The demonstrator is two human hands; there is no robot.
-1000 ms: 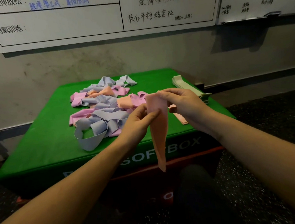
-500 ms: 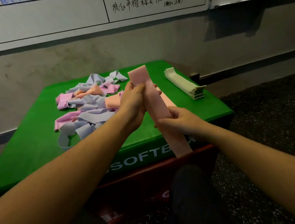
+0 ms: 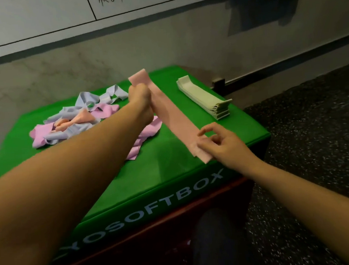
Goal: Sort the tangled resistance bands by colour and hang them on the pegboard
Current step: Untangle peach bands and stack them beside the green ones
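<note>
We pinch one peach band (image 3: 169, 112) taut at mid-frame, left hand (image 3: 141, 102) gripping its top, right hand (image 3: 218, 144) its bottom, while the tangled pile (image 3: 74, 123) at left awaits sorting, nothing hung yet.

"YOSOFTBOX" on green box (image 3: 174, 197)

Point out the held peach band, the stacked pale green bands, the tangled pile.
peach band (image 3: 173, 115), head view, mid-length
pale green bands (image 3: 202, 95), head view, top of stack
tangled pile (image 3: 72, 121), head view, centre
</note>
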